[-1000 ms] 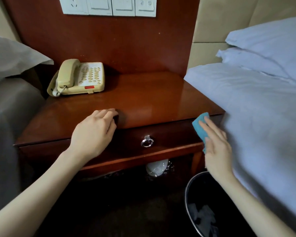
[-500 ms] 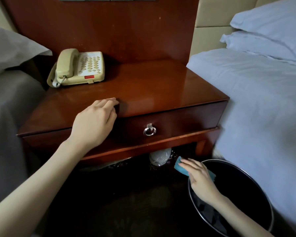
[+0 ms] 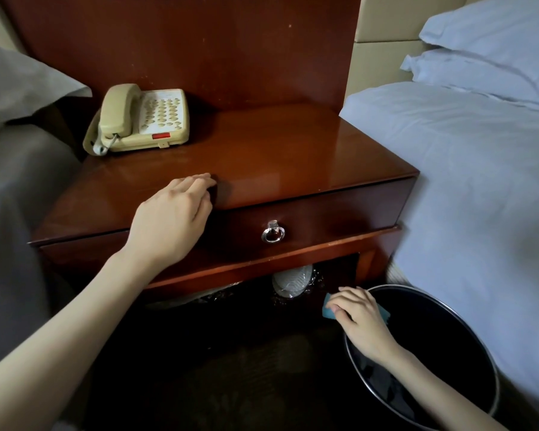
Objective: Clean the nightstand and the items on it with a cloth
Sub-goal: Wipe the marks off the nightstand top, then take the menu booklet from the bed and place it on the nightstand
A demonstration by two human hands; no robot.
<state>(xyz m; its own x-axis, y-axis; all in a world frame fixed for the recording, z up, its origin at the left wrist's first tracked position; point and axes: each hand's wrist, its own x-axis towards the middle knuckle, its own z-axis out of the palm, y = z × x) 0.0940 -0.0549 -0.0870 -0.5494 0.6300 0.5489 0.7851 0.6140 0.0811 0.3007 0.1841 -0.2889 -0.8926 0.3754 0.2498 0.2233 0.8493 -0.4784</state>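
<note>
Blue and folded small, the cloth [image 3: 327, 311] is sitting low in the scene, below the front of the nightstand [image 3: 277, 157] and at the near left rim of a black bin [image 3: 433, 331] standing on the floor. The right hand [image 3: 363, 321] is holding it palm down, fingers bent over the top and bunched close together. The thumb is hidden, so I cannot tell how it is pressing from beneath. The cloth's long axis is running left to right under the hand, roughly in line with the nightstand's front edge. Its left end is poking out past the fingertips and pointing toward the dark space under the nightstand, while a small corner is showing on the right, over the bin's opening.

The left hand [image 3: 171, 222] is resting on the glossy wooden top near its front edge, fingers lying side by side and gently curved, gripping nothing.

A cream telephone [image 3: 143, 119] is sitting at the back left of the top, its handset lying along the left side with the cord hanging at the near end. A metal ring pull [image 3: 273, 233] is hanging at the middle of the drawer front. Something pale in clear wrapping [image 3: 291, 279] is lying under the nightstand. A bed with white sheets [image 3: 479, 181] is pressing against the nightstand's right side, with pillows [image 3: 495, 35] stacked at its head.
</note>
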